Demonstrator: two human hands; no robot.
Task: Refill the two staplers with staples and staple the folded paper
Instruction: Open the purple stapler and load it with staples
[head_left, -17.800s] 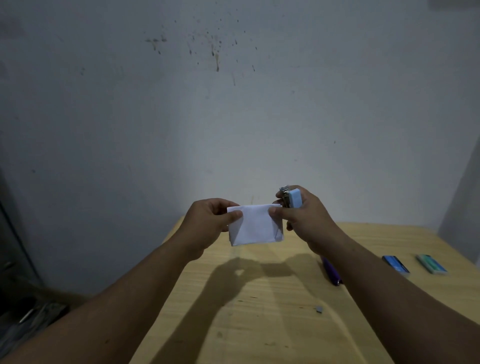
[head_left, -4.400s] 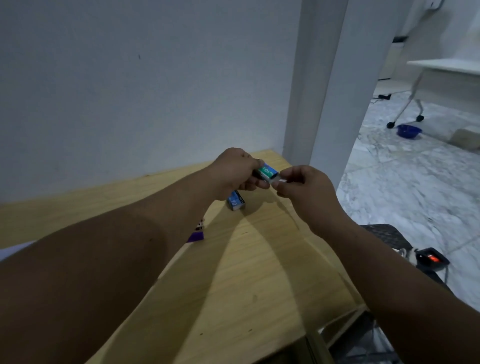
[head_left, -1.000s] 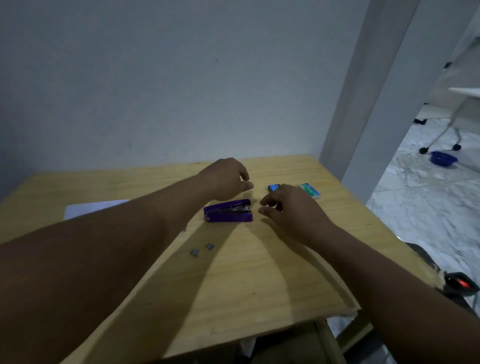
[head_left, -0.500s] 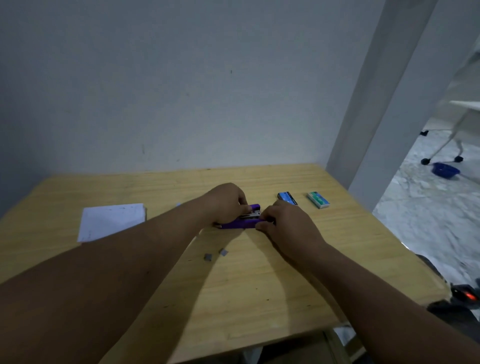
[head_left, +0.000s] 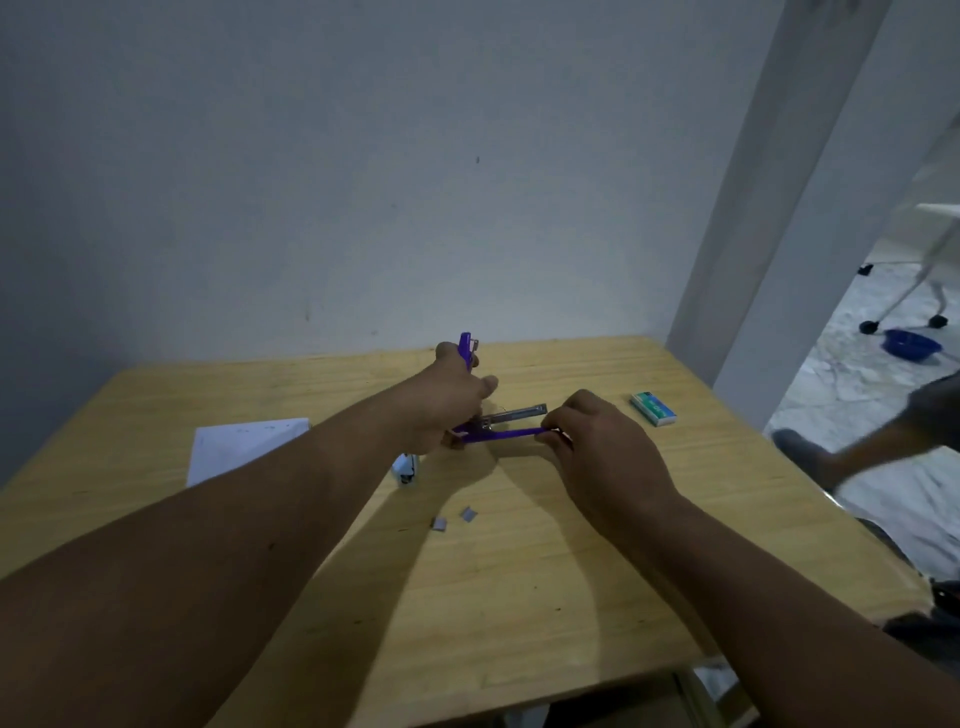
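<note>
Purple stapler (head_left: 506, 423) hinged wide open above the bench (head_left: 545, 571): left hand (head_left: 447, 402) gripping the raised lid, right hand (head_left: 597, 441) pinching the base tip, baring the magazine for loading. Staple box (head_left: 653, 409) right of stapler, folded paper (head_left: 239, 447) left.

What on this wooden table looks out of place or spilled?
Two small grey staple strips lie loose on the light wooden table, near the purple stapler that both hands hold open; they look dropped rather than loaded.
</note>
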